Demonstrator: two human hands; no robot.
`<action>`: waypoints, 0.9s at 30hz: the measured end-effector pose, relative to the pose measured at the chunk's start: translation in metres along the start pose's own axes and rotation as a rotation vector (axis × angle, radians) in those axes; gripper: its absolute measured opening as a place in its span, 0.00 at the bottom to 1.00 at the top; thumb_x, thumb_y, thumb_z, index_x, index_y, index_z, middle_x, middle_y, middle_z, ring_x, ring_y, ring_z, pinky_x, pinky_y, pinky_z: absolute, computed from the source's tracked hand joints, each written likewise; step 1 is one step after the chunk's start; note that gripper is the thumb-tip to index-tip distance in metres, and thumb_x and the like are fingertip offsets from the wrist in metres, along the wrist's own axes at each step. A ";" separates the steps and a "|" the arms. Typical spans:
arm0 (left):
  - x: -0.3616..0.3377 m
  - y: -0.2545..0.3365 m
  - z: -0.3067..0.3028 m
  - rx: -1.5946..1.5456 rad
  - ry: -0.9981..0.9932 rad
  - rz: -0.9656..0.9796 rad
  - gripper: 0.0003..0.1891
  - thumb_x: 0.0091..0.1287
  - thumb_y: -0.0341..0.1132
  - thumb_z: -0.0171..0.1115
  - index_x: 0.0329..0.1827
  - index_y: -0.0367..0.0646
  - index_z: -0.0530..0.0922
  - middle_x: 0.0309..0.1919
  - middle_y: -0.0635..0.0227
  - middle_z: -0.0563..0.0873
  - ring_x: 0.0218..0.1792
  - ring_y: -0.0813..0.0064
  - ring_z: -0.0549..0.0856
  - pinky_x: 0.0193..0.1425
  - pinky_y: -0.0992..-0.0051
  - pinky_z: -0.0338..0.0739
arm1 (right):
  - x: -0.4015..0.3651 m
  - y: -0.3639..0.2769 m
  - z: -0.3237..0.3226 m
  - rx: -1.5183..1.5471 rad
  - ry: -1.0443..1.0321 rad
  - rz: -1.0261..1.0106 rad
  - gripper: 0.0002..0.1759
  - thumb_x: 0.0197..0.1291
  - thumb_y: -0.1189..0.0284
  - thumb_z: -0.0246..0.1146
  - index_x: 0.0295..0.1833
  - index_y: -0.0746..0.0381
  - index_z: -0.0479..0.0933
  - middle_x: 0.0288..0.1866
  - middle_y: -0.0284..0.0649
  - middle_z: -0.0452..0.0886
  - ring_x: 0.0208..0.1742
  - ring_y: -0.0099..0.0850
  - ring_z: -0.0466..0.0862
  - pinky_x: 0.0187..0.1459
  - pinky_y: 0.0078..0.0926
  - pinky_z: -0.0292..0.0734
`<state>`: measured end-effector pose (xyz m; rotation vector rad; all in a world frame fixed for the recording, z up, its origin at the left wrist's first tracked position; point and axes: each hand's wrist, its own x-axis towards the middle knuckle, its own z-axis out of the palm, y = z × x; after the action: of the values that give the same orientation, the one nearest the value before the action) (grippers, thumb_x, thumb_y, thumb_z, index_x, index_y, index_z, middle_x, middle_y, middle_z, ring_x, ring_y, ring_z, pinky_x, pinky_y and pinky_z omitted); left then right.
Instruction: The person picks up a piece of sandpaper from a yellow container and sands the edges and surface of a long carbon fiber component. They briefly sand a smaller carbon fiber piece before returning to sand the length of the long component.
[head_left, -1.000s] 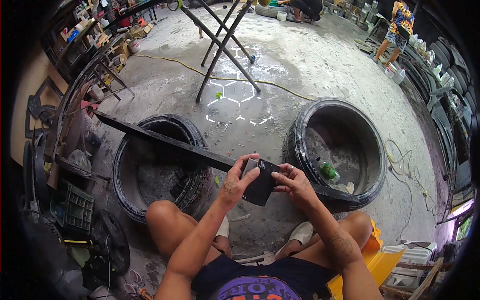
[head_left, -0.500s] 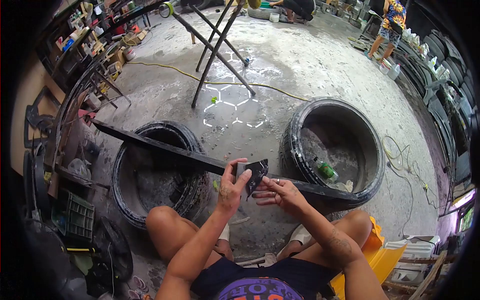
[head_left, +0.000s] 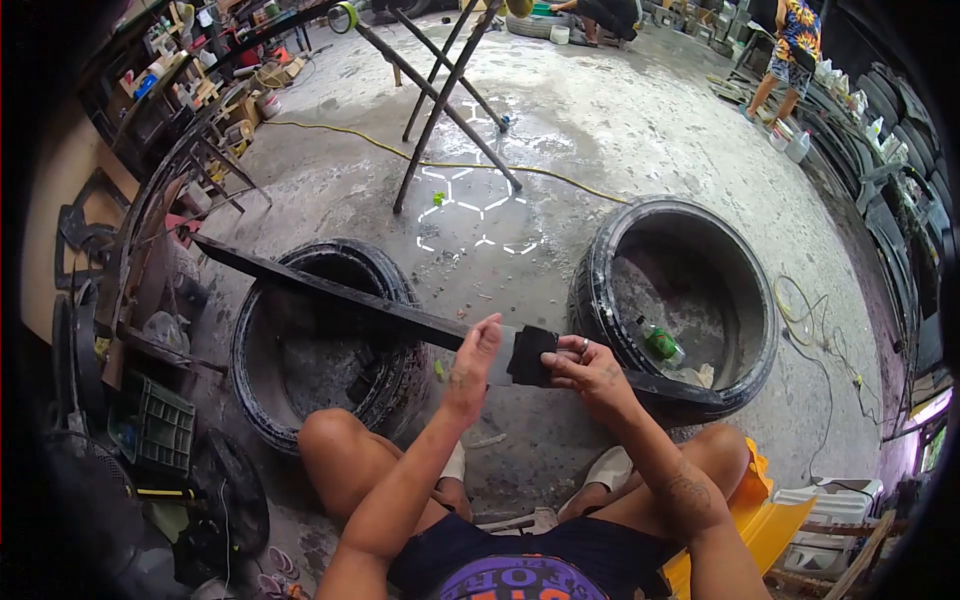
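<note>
My right hand (head_left: 597,378) pinches a dark, squarish sheet of sandpaper (head_left: 533,355) between thumb and fingers, and a ring shows on one finger. A flat grey piece (head_left: 501,357) sticks out from the sheet's left side, towards my left hand (head_left: 468,374). The left hand is upright and seen edge-on, with its fingers stretched and its palm side right at the grey piece. Its thumb is mostly hidden. Below both hands, a long black bar (head_left: 345,300) slants across two tires, the left tire (head_left: 243,352) and the right tire (head_left: 768,318).
A green bottle (head_left: 660,344) lies inside the right tire. Metal stand legs (head_left: 440,100) rise ahead, and a yellow hose (head_left: 560,178) crosses the floor. At left is a plastic crate (head_left: 165,428); a yellow panel (head_left: 735,545) lies at right. Two other people are in the background.
The sandpaper has turned from a tilted, pointed shape to a flat square, now gripped by my right hand. My left thumb has come off it and the left fingers have straightened.
</note>
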<state>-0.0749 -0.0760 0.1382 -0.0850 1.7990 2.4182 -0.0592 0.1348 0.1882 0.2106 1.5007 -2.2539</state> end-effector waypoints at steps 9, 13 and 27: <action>-0.012 0.029 0.011 0.100 -0.107 0.067 0.20 0.77 0.34 0.65 0.67 0.36 0.75 0.55 0.67 0.82 0.55 0.81 0.79 0.63 0.78 0.74 | -0.005 -0.002 0.008 -0.129 0.001 -0.006 0.19 0.68 0.66 0.73 0.57 0.66 0.80 0.49 0.35 0.86 0.48 0.24 0.86 0.50 0.27 0.86; -0.015 0.032 0.015 0.113 -0.081 0.087 0.19 0.77 0.33 0.65 0.68 0.39 0.77 0.50 0.70 0.85 0.51 0.83 0.81 0.59 0.80 0.76 | -0.002 0.000 0.006 -0.167 0.036 -0.022 0.19 0.68 0.64 0.73 0.54 0.66 0.80 0.44 0.35 0.87 0.43 0.22 0.87 0.45 0.24 0.86; -0.011 0.033 0.014 0.293 -0.048 0.181 0.15 0.75 0.38 0.68 0.57 0.38 0.80 0.39 0.71 0.85 0.42 0.83 0.81 0.49 0.78 0.77 | -0.006 -0.010 0.008 -0.172 -0.010 0.039 0.16 0.69 0.67 0.72 0.49 0.70 0.81 0.39 0.40 0.88 0.44 0.31 0.90 0.46 0.30 0.89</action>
<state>-0.0676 -0.0730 0.1746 0.1698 2.2001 2.2117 -0.0570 0.1323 0.2016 0.1752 1.6599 -2.0795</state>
